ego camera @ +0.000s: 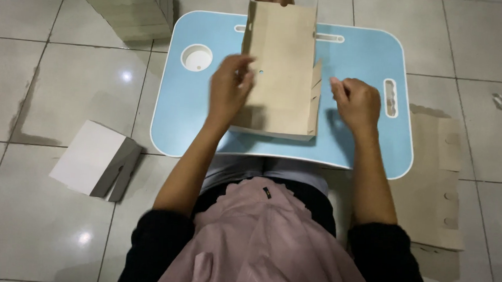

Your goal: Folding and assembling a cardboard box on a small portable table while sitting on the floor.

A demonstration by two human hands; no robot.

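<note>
Box (pixel 280 68) half-folded on the tabletop (pixel 354 146): left hand (pixel 230 85) pinches its wall, right hand (pixel 356 101) loosely curled (probably empty); flat blanks (pixel 432 185) wait unfolded.

Tan flat cardboard box (pixel 280 68) on blue tray, white folded box (pixel 92 158) on floor left, stacked white boxes (pixel 129 6) top left
</note>
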